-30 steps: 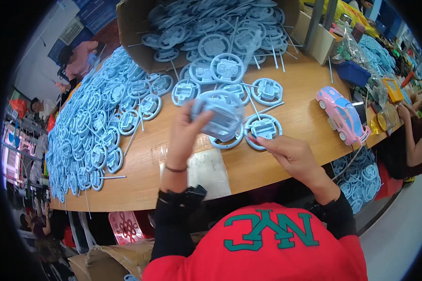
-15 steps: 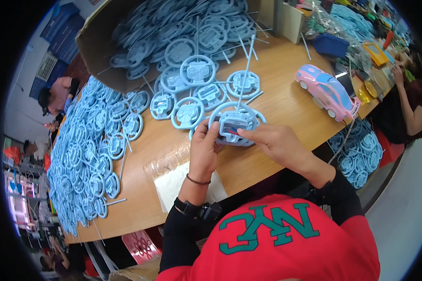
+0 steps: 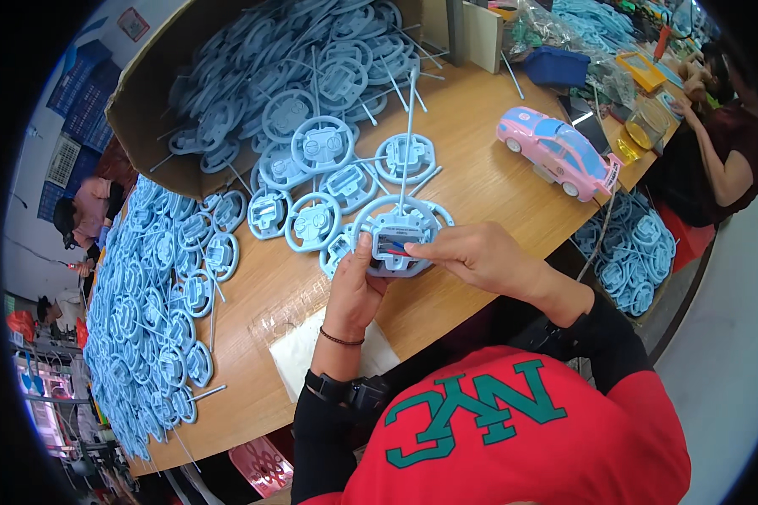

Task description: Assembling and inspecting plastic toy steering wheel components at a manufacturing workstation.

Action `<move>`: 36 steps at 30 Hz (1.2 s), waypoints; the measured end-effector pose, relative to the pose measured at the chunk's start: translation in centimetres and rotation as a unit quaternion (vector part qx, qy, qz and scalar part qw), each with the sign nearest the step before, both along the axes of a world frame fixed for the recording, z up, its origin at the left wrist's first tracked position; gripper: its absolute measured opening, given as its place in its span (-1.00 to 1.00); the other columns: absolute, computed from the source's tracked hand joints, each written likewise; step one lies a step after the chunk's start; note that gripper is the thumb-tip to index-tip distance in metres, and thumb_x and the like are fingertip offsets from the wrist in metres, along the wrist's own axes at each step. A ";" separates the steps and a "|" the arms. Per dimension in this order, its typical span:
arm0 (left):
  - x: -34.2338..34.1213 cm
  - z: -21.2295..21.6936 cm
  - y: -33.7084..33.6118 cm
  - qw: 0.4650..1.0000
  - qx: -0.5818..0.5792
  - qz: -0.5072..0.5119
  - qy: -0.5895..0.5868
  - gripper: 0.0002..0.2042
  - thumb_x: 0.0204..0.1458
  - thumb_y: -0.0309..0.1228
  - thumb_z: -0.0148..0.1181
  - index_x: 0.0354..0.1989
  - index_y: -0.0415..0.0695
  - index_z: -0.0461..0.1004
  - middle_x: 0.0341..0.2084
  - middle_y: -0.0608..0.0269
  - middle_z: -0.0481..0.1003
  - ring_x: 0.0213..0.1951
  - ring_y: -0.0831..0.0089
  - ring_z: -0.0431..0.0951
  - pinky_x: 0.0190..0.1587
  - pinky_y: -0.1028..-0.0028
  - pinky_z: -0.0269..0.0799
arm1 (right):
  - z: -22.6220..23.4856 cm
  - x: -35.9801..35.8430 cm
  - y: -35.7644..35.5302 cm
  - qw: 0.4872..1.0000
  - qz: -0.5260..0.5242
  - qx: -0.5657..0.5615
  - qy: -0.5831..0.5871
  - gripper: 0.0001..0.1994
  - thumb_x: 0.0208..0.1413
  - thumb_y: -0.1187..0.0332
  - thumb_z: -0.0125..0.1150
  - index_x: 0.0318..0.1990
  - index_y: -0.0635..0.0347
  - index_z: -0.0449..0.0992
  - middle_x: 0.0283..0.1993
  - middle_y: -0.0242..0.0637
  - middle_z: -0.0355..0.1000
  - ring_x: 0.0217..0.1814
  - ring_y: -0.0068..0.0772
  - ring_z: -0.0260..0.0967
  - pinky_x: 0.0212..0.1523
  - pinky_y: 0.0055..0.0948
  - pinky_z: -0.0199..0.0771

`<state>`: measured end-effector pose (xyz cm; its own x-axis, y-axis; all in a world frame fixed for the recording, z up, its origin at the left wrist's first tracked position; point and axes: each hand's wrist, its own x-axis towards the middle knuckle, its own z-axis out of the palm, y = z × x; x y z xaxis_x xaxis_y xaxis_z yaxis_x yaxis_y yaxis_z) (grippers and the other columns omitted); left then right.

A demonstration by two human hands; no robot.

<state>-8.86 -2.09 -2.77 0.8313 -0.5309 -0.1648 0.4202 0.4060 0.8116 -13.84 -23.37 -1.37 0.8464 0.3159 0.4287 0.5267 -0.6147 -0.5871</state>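
A light blue toy remote control shaped like a steering wheel [image 3: 404, 271] is in my left hand [image 3: 354, 290], thumb on its rim and fingers beneath. Its back faces up with the battery compartment uncovered, and a thin antenna [image 3: 409, 135] rises from its far side. Inside the compartment show small red and blue parts [image 3: 393, 251], too small to name. My right hand [image 3: 480, 257] has thumb and forefinger closed together at the compartment's right side. Whatever those fingertips hold is hidden. Several like remote controls [image 3: 313, 220] lie just beyond, some front up and some back up.
A tipped cardboard box [image 3: 130, 105] spills many remote controls at the back. Another heap [image 3: 147, 320] covers the table's left side. A pink toy car [image 3: 556, 151] and a blue bin [image 3: 556, 67] are at right. Co-workers sit at far left and right [image 3: 724, 168].
The whole view has shifted, so the table's things appear farther left. Both hands stay on the same remote control, with the right fingertips still at its compartment.
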 end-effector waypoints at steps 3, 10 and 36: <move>0.3 -0.5 0.3 1.000 0.009 -0.004 -0.002 -0.55 0.28 -0.08 -0.09 0.10 -0.22 0.34 -0.05 0.10 0.50 -0.02 0.28 0.54 0.04 0.24 0.49 | 0.2 -0.2 0.1 1.000 0.001 -0.007 0.009 -0.70 0.08 0.37 0.19 -0.01 -0.17 0.57 -0.38 -0.27 0.49 -0.37 -0.14 0.47 -0.38 -0.25 0.45; 3.0 -1.1 2.7 0.986 0.150 0.049 -0.050 -0.61 0.30 -0.13 -0.10 0.02 -0.22 0.41 -0.24 0.27 0.50 -0.24 0.52 0.52 -0.27 0.52 0.46 | -0.4 0.4 0.1 1.000 0.012 0.002 0.020 -0.70 0.09 0.39 0.18 0.00 -0.11 0.57 -0.39 -0.24 0.49 -0.35 -0.15 0.46 -0.37 -0.29 0.43; 17.1 1.7 -2.2 0.605 0.612 0.209 -0.464 -0.40 0.02 -0.16 0.20 0.16 -0.33 0.29 0.06 -0.14 0.40 0.03 -0.01 0.44 0.09 0.15 0.32 | -0.6 -0.6 -3.0 0.994 -0.014 0.093 0.053 -0.71 0.10 0.50 0.17 0.01 0.14 0.55 -0.36 -0.16 0.50 -0.37 -0.21 0.44 -0.34 -0.40 0.40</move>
